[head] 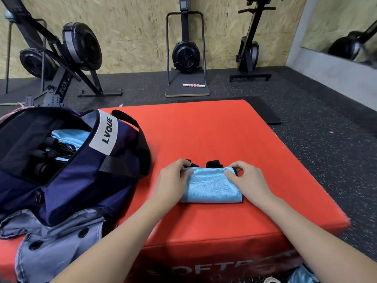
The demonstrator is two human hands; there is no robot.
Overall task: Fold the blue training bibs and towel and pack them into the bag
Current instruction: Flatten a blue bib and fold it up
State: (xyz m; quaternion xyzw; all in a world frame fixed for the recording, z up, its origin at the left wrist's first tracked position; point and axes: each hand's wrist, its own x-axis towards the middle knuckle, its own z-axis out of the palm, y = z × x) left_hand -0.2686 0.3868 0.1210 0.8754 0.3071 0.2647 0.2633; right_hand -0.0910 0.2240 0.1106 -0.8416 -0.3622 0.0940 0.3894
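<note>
A light blue training bib [211, 185] with black trim lies folded into a small rectangle on the red soft box [234, 139]. My left hand [173, 180] pinches its far left corner and my right hand [247, 180] pinches its far right corner. The navy bag [85, 174] stands open at the left on the box. Folded blue cloth [70, 135] and black straps show inside it. More blue fabric [302, 275] lies on the floor at the bottom right, only partly in view.
A grey-blue flap of the bag [57, 246] with round eyelets spreads toward me. Black exercise machines [185, 52] stand along the wooden wall. A pink and white roller [193, 85] lies on a board. Speckled black floor surrounds the box.
</note>
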